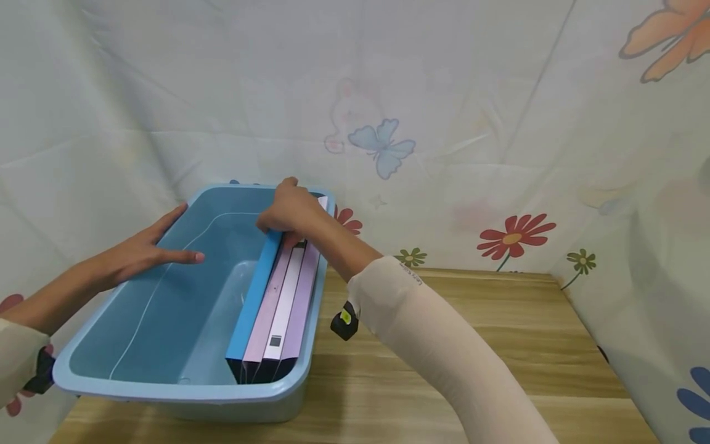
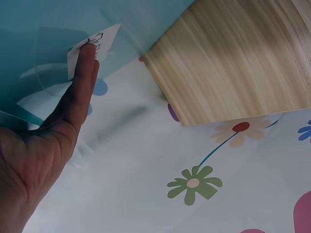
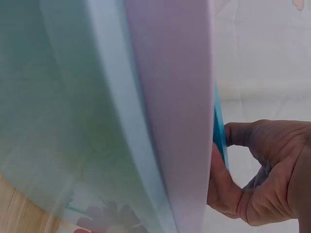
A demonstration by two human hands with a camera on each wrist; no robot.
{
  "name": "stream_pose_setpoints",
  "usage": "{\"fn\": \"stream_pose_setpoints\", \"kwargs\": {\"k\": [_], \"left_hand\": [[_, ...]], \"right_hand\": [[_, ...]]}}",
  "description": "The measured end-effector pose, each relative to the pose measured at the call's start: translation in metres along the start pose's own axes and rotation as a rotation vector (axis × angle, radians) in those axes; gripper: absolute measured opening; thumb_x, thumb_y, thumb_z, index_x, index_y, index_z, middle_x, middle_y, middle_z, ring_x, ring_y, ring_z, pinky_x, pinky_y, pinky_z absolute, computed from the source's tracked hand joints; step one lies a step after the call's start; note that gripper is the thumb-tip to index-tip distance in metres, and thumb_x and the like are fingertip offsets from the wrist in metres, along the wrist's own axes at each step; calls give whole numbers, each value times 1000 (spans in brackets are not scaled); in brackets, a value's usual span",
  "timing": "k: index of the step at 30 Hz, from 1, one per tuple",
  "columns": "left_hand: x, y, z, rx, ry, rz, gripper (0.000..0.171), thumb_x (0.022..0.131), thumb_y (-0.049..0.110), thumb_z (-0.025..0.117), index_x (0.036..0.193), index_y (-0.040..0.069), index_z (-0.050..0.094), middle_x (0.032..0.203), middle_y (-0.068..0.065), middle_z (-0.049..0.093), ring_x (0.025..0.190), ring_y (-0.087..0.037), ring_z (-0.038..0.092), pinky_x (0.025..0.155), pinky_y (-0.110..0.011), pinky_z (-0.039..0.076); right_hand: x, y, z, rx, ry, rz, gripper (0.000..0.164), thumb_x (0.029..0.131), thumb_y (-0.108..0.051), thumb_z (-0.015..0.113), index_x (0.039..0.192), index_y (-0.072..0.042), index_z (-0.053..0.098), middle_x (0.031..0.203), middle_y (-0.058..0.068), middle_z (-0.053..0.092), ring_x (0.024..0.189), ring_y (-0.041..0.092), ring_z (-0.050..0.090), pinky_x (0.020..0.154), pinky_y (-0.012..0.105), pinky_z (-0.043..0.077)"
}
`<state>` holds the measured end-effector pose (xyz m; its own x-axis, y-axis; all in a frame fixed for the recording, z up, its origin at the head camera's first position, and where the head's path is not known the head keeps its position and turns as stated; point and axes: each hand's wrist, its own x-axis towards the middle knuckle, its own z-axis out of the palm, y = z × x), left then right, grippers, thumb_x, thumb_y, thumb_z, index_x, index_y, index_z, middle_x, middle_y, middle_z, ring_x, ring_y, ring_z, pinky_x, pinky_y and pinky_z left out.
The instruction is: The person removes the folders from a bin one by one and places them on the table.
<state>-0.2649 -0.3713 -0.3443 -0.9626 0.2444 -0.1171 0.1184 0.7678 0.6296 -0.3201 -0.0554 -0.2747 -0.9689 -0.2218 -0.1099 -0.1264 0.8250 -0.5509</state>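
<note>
A light blue plastic tub stands at the left of the head view. Along its right wall, spines up, stand a blue folder, a pink one, a white one and a purple one. My right hand pinches the far end of the blue folder; in the right wrist view its thumb and fingers lie on either side of the blue edge. My left hand rests at the tub's left rim, thumb extended over the inside, straight fingers along the outer wall near a white label.
The tub sits on a wood-grain table, whose surface extends to the right. Behind and beside it hangs a white cloth printed with flowers and butterflies. Inside the tub, the bare floor shows left of the folders.
</note>
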Motion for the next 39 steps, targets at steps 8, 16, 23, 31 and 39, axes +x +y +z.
{"fn": "stream_pose_setpoints", "kwargs": {"k": [8,16,23,31,39], "left_hand": [[1,1,0,-16,0,0,130,102,47,79,177,35,-26,187,-34,-1,150,-81,34,96,-90,52],[4,1,1,-19,2,5,130,102,46,79,177,35,-26,187,-34,0,149,-81,35,96,-89,53],[6,3,3,-17,5,6,131,101,48,80,178,35,-25,187,-34,-1,150,-82,32,98,-91,50],[3,-1,2,-13,5,-5,130,102,47,79,177,37,-27,187,-35,-1,149,-81,35,96,-89,53],[7,1,2,-30,5,-3,130,101,48,79,177,40,-26,187,-34,2,149,-79,38,94,-86,56]], "right_hand": [[-55,-20,-29,105,-57,27,109,101,-15,70,181,-8,-3,155,27,60,63,26,81,65,28,66],[-56,-24,-34,154,-87,60,102,107,-16,61,181,-9,-9,184,22,31,62,28,82,68,31,68],[-59,-22,-37,185,-77,71,105,107,-16,63,181,-9,-11,150,27,68,64,29,83,65,28,67],[-62,-24,-41,216,-109,36,101,106,-16,63,181,-10,-5,174,24,45,61,30,82,65,29,67],[-64,-18,-60,178,-115,-29,100,106,-19,63,179,-5,-3,137,21,74,63,24,81,83,30,62]]}}
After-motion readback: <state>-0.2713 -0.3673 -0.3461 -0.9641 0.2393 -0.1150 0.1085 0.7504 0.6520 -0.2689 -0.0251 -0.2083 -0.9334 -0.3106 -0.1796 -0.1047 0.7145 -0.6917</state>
